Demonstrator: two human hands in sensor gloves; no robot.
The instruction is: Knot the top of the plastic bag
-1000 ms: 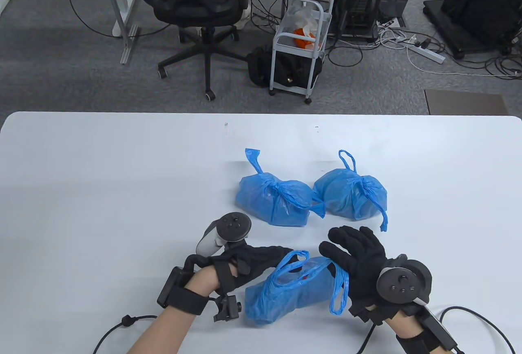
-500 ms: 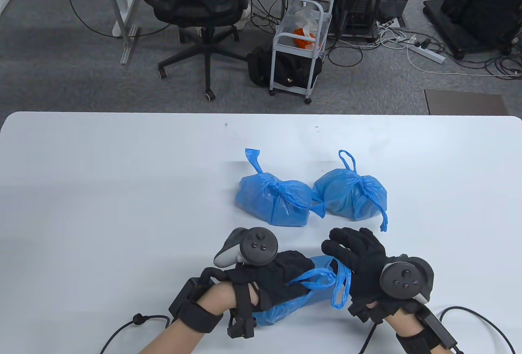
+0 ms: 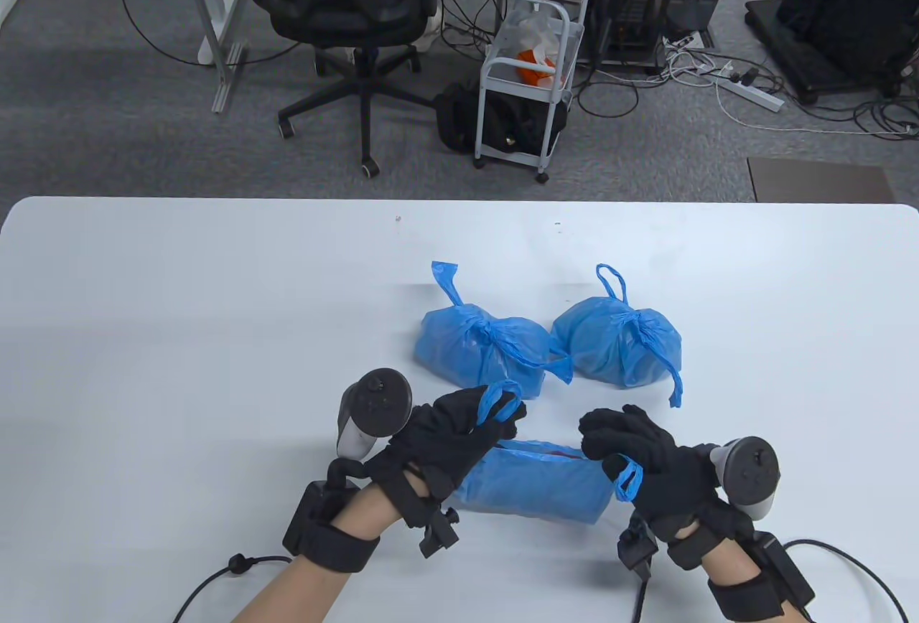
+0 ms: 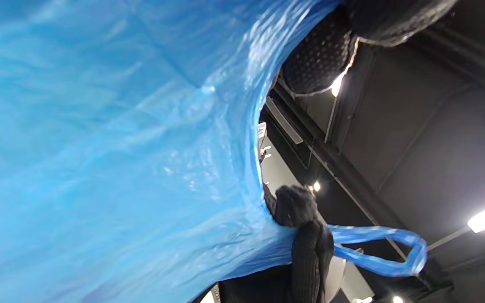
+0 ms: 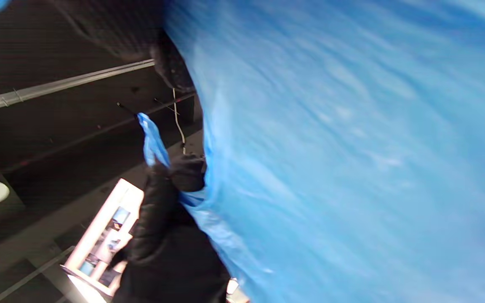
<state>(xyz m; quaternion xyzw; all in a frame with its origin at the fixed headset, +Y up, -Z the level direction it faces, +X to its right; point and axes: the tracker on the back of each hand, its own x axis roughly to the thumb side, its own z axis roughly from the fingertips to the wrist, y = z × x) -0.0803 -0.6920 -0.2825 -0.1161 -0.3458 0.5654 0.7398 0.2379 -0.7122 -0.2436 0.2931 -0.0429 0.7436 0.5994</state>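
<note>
An untied blue plastic bag (image 3: 535, 488) hangs stretched between my hands near the table's front edge. My left hand (image 3: 495, 416) grips its left handle loop (image 3: 497, 399) and holds it raised. My right hand (image 3: 607, 443) grips the right handle loop (image 3: 629, 479). The bag's mouth faces up and something red shows inside. In the left wrist view the blue film (image 4: 99, 160) fills the frame, and the far hand pinches a handle loop (image 4: 377, 248). In the right wrist view the film (image 5: 352, 147) fills the right side.
Two tied blue bags stand behind my hands, one at the middle (image 3: 482, 354) and one to its right (image 3: 617, 339). The white table (image 3: 179, 307) spreads around them. Cables trail from both wrists at the front edge. A chair and a cart stand beyond the table.
My hands have moved apart and each has closed on a handle. The bag has been pulled up from lying on its side and now stretches wide between them.
</note>
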